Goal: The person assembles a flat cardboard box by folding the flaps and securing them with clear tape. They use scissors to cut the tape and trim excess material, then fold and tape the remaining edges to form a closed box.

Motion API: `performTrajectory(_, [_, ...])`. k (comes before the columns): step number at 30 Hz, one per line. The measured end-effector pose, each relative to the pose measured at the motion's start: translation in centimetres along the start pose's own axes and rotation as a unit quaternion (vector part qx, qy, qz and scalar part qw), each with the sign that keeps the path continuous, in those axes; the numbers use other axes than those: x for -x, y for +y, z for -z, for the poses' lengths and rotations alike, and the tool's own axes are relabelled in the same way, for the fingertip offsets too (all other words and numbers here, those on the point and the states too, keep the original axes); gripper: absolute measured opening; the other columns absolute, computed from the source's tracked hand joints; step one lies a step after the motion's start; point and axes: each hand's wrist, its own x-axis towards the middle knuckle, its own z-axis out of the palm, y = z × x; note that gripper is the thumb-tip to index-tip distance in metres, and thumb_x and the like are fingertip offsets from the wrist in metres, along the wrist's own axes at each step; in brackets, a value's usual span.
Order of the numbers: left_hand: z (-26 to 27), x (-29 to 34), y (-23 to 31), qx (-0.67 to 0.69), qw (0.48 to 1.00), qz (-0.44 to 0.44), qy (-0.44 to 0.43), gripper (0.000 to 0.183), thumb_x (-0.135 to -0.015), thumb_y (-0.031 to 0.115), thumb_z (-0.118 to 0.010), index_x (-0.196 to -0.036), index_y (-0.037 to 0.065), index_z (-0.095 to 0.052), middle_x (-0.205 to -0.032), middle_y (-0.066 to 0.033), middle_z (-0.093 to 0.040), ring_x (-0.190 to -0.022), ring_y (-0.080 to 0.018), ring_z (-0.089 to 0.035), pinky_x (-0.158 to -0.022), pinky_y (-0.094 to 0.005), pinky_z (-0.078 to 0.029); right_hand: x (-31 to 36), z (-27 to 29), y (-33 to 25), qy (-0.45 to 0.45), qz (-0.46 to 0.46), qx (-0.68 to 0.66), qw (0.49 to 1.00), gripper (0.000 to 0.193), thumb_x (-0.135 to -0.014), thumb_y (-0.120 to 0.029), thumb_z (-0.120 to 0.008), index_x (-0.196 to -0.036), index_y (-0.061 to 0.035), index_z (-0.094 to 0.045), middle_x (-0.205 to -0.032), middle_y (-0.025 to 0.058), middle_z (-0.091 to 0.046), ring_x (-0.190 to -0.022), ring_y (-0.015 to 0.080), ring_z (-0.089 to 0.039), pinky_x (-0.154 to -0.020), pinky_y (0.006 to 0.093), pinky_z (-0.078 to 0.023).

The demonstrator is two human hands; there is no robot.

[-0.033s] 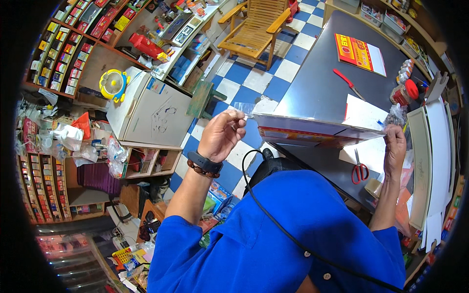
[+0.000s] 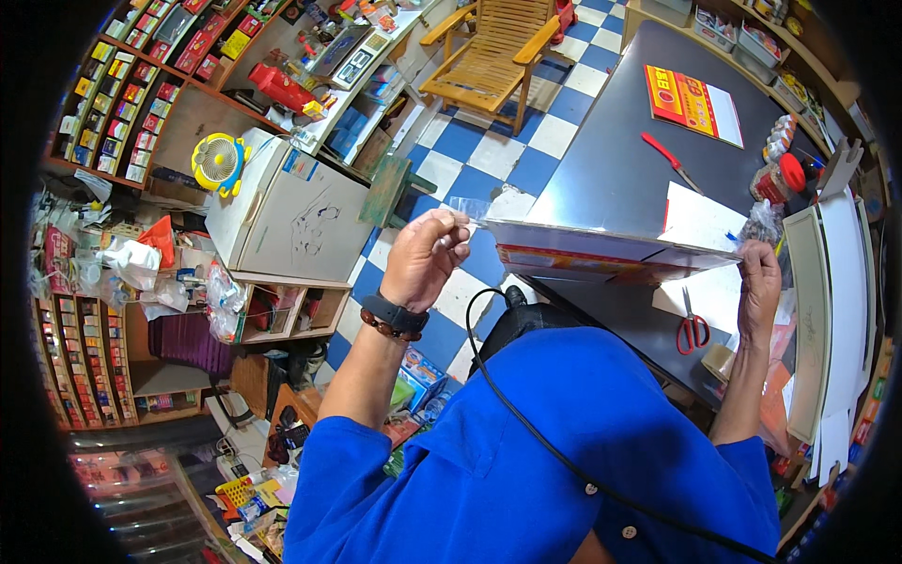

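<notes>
A folded cardboard sheet (image 2: 601, 261), white and red-yellow, stands on edge along the near side of the dark table. At its left end my left hand (image 2: 427, 261) is closed in a pinch on a short strip of clear tape (image 2: 468, 208). A dark watch and a beaded bracelet circle that wrist. My right hand (image 2: 759, 287) pinches the sheet's far right corner, its fingertips partly hidden. Red-handled scissors (image 2: 693, 331) lie on the table near my right forearm. Beyond the sheet is a red-handled knife (image 2: 671, 162), beside a white paper piece (image 2: 697, 218).
Another red-yellow printed card (image 2: 693, 103) lies at the table's far end. A red-lidded jar (image 2: 778, 179) stands by the right edge. Left of me are a white cabinet (image 2: 301, 211) with a yellow fan (image 2: 220, 164) and a green stool (image 2: 385, 191). A wooden chair (image 2: 493, 56) stands beyond.
</notes>
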Motion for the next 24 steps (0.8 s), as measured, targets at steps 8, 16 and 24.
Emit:
performTrajectory(8, [3.8,-0.5,-1.1,-0.051,0.989,-0.137,0.015,0.023,-0.101,0.027,-0.057,-0.114,0.008,-0.055,-0.11,-0.0095,-0.065,-0.093,-0.017,-0.063,-0.081,-0.0319,-0.052,0.7,-1.4,-0.2,-0.02,-0.004,-0.021,1.0,0.019,-0.099,-0.022,-0.065,-0.089,-0.0069,-0.059,-0.09,-0.0022,-0.054,-0.08,0.0066,-0.042,-0.074,0.0219,-0.034])
performTrajectory(16, [1.7,-1.3,-0.2,-0.118,0.99,-0.06,-0.04,0.036,-0.098,0.031,-0.065,-0.124,0.008,-0.057,-0.115,-0.0055,-0.064,-0.106,-0.0195,-0.063,-0.088,-0.0328,-0.052,1.1,-1.4,-0.5,-0.027,-0.023,-0.053,0.998,0.017,-0.1,-0.024,-0.064,-0.092,-0.0092,-0.058,-0.092,-0.0019,-0.056,-0.081,0.0063,-0.047,-0.077,0.0223,-0.038])
performTrajectory(24, [-0.2,-2.0,-0.3,-0.128,0.989,-0.077,0.013,0.013,-0.096,0.021,-0.066,-0.096,0.009,-0.061,-0.105,-0.007,-0.068,-0.09,-0.0157,-0.067,-0.078,-0.0326,-0.058,1.4,-1.4,-1.3,-0.025,-0.064,-0.05,0.996,0.015,-0.1,-0.023,-0.063,-0.091,-0.0111,-0.059,-0.089,-0.0021,-0.057,-0.086,0.0065,-0.053,-0.085,0.0236,-0.042])
